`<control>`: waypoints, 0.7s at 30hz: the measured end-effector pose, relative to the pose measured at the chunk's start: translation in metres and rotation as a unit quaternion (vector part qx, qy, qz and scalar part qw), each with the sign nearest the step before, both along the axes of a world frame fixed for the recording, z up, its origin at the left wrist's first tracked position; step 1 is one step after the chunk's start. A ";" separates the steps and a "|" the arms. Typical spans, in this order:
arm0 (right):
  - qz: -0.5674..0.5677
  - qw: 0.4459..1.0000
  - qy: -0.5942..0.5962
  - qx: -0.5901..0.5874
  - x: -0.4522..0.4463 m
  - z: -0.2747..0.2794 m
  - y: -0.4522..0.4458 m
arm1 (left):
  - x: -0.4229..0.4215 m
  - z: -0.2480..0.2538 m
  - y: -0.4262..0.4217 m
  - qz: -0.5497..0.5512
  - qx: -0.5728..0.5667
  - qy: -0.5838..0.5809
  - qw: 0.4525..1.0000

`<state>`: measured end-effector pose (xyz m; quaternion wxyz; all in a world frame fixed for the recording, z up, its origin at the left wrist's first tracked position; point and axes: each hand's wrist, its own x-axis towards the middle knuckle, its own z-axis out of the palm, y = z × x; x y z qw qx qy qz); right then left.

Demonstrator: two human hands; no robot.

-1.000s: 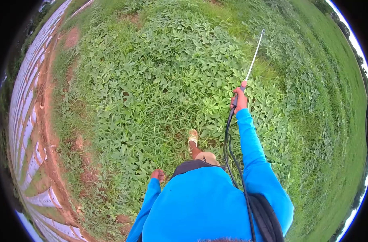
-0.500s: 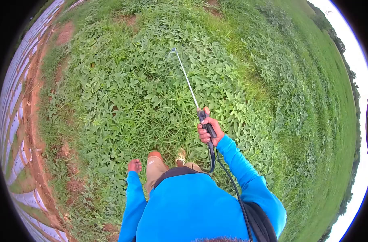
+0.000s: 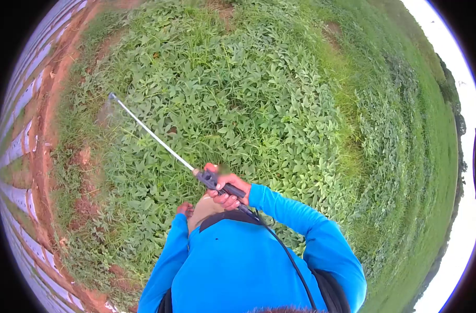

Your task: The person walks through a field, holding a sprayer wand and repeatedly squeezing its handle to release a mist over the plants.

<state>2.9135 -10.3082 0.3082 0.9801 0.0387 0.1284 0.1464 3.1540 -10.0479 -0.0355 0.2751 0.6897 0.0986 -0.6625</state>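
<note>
My right hand is wrapped round the dark handle of a spray wand. Its pale, thin tube points to the far left, and a faint mist shows below the nozzle. A black hose leads from the handle back past my right side. My left hand hangs beside my left thigh, loosely bent and holding nothing I can see. Low leafy plants spread under the wand, and the nozzle is over their left edge.
Grass runs between the leafy rows on the right. On the left, a strip of reddish bare soil borders beds with pale plastic sheeting. Trees line the field's far right edge.
The wand has swung left, from pointing nearly straight ahead to pointing far left. My right hand has moved left and closer to my body. The view has turned slightly.
</note>
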 end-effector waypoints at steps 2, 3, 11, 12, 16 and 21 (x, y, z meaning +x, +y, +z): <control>0.055 0.997 -0.025 0.037 0.048 0.005 -0.019 | 0.012 0.043 -0.056 -0.007 0.012 0.013 1.000; 0.069 0.996 -0.052 0.036 0.070 0.006 -0.028 | 0.018 0.054 -0.079 -0.014 0.012 0.015 1.000; 0.113 0.991 -0.063 -0.026 0.151 0.038 -0.084 | 0.062 0.094 -0.186 0.031 -0.083 -0.012 0.996; 0.110 0.992 -0.060 -0.027 0.150 0.040 -0.090 | 0.065 0.092 -0.191 0.046 -0.099 -0.016 0.994; 0.029 0.999 -0.029 -0.018 0.119 0.054 -0.115 | 0.074 0.079 -0.196 0.055 -0.122 -0.020 0.991; -0.097 0.988 0.095 -0.072 0.039 0.072 -0.139 | 0.083 0.052 -0.189 -0.088 0.015 0.006 0.996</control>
